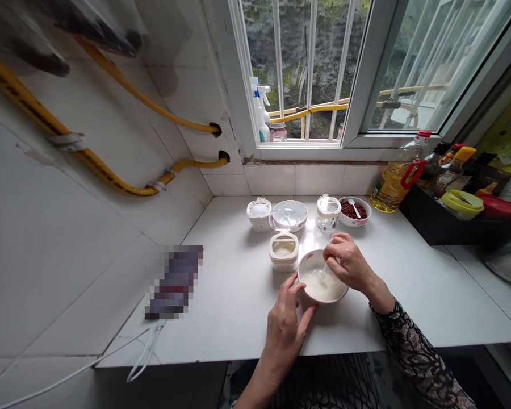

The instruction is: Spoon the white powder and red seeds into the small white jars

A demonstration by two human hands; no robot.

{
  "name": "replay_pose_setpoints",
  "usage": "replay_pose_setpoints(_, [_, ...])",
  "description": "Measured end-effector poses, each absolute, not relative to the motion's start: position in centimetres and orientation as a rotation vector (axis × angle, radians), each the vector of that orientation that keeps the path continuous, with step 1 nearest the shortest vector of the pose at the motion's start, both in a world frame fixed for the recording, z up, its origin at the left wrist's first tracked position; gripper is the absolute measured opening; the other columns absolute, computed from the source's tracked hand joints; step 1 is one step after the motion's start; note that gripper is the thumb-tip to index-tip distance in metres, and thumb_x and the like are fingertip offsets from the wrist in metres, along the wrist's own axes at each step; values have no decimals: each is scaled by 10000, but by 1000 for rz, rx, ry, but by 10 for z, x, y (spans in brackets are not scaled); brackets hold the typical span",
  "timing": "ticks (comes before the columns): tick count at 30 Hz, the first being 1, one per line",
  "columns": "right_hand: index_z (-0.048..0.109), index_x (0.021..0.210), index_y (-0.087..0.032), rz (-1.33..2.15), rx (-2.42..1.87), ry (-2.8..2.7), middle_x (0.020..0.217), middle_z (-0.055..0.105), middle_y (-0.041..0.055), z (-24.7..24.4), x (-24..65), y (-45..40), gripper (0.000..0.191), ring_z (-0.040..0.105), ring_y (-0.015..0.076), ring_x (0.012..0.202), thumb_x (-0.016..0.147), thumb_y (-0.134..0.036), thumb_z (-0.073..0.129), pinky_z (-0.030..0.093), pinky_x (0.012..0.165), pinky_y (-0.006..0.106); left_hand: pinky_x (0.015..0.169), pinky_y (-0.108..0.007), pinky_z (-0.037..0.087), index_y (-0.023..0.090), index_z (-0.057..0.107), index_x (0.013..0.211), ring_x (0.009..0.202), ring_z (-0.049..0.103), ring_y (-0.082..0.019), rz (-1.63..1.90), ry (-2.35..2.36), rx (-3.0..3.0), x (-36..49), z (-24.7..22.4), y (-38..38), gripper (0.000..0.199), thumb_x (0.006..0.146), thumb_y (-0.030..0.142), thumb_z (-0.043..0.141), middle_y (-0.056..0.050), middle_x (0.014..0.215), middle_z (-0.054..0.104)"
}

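Note:
A white bowl [310, 296] with a pinkish rim stands near the front of the counter, holding a white powdery or grainy substance [330, 288]. My left hand [287, 315] grips the bowl's left side, fingers at the rim and thumb low on the front. Pinched in my right hand [344, 260] is a pale spoon [322, 274], its lower end in the white substance; most of its handle is hidden by my fingers. Just behind the bowl's left side sits a cream lidded jar [283, 264] with off-white contents.
Farther back stand a white jar [259, 220], a pale bowl [289, 213], a clear-sided jar [328, 215] and a bowl of dark red bits [355, 213] with a spoon. An oil bottle [389, 184] and a black condiment box [434, 218] are right. A blurred dark object [174, 287] lies left.

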State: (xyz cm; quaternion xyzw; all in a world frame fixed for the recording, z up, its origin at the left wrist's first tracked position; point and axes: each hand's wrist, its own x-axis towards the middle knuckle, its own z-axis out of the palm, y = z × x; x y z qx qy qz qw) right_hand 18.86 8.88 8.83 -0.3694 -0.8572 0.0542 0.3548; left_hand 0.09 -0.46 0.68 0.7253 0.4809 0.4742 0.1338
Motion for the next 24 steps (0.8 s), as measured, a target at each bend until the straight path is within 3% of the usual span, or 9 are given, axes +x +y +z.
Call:
replay_pose_setpoints(13, [528, 699, -223, 90, -902, -2162, 617, 579, -15, 83, 187, 91, 206, 529, 169, 636, 815, -72, 449, 425, 851, 373, 741, -311, 624, 226, 490, 1240, 1042, 686, -225, 1385, 1403, 2108, 2, 7, -5, 323, 930, 194, 574, -148, 1328, 575])
replay_pose_setpoints(24, [550, 702, -225, 100, -926, -2130, 628, 593, -14, 82, 188, 91, 211, 527, 171, 627, 806, -67, 455, 419, 887, 386, 725, -302, 622, 233, 484, 1252, 1044, 685, -222, 1366, 1407, 2100, 1, 7, -5, 350, 919, 184, 578, -142, 1337, 570])
